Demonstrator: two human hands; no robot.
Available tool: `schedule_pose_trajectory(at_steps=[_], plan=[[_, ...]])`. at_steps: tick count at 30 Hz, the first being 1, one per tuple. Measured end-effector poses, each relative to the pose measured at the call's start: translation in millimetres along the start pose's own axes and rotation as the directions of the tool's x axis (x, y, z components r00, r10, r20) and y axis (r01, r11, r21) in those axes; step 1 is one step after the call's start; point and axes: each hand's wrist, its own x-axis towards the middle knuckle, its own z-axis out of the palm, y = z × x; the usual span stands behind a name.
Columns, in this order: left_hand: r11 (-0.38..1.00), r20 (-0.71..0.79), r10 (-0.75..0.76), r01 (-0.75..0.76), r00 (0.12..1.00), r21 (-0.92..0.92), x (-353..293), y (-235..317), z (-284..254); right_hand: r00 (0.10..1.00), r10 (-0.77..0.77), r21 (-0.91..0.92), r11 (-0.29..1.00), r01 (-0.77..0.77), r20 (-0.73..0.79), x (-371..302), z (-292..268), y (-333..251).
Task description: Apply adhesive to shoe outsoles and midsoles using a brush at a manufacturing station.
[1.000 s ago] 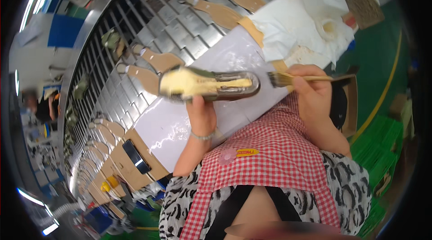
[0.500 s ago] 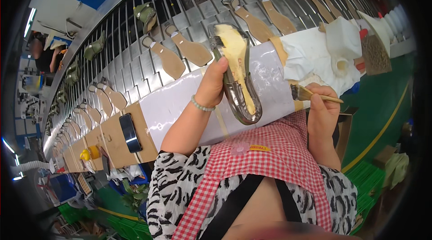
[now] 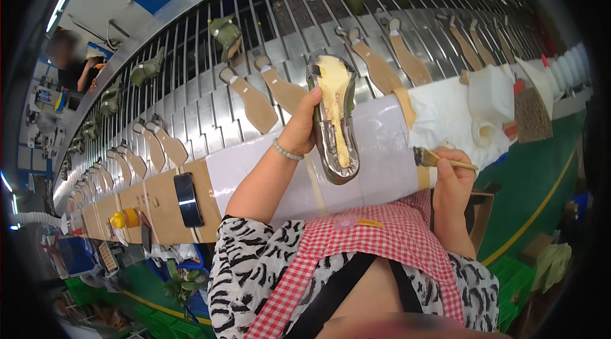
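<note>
My left hand (image 3: 300, 124) is closed around the side of an olive-green shoe upper (image 3: 328, 154) stretched on a last. Its sole side faces up, with a pale yellow strip down the middle and dark, shiny, folded-in edges. It is held above the white-covered worktop, toe end toward my body. To the right, my right hand (image 3: 452, 186) pinches a brush (image 3: 428, 158) by its wooden handle. The brush's dark bristles point left toward the shoe, apart from it. Just beyond it lies a white cloth (image 3: 439, 113).
A slatted metal conveyor (image 3: 203, 100) runs across the far side, carrying tan insoles (image 3: 251, 107) and more green uppers (image 3: 226, 37). A white plastic container (image 3: 491, 92) stands at right. On the worktop's left are a phone (image 3: 188, 199) and a yellow object (image 3: 125, 218). Another person (image 3: 73, 62) is far left.
The whole view has shifted, with the conveyor and worktop lower in it. My left hand has turned the shoe slightly more upright. The brush remains in my right hand, apart from the shoe.
</note>
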Motion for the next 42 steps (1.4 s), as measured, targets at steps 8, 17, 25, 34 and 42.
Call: schedule_pose_trajectory(at_steps=[8, 17, 25, 34, 42], plan=[[0.946, -0.132, 0.238, -0.200, 0.962, 0.254, 31.3, 62.6, -30.5, 0.999, 0.034, -0.097, 0.995, -0.037, -0.026, 13.5, 2.5, 7.1], [0.901, -0.102, 0.322, -0.272, 0.941, 0.337, 36.9, 96.1, -18.9, 0.999, 0.042, -0.119, 0.992, -0.046, -0.030, 13.7, 9.1, 0.0], [0.907, -0.109, 0.309, -0.259, 0.945, 0.331, 25.3, 84.2, -0.4, 0.996, -0.016, -0.180, 0.984, 0.001, -0.084, -5.7, 0.1, -19.8], [0.947, -0.015, 0.236, -0.227, 0.972, 0.226, 15.9, 62.1, 47.2, 0.921, -0.272, -0.378, 0.850, 0.366, 0.281, 20.1, 56.1, -40.4], [0.927, 0.102, 0.188, -0.211, 0.977, 0.309, 10.2, 32.9, 86.1, 0.782, -0.245, -0.603, 0.520, 0.605, 0.573, 36.8, 82.2, -39.2]])
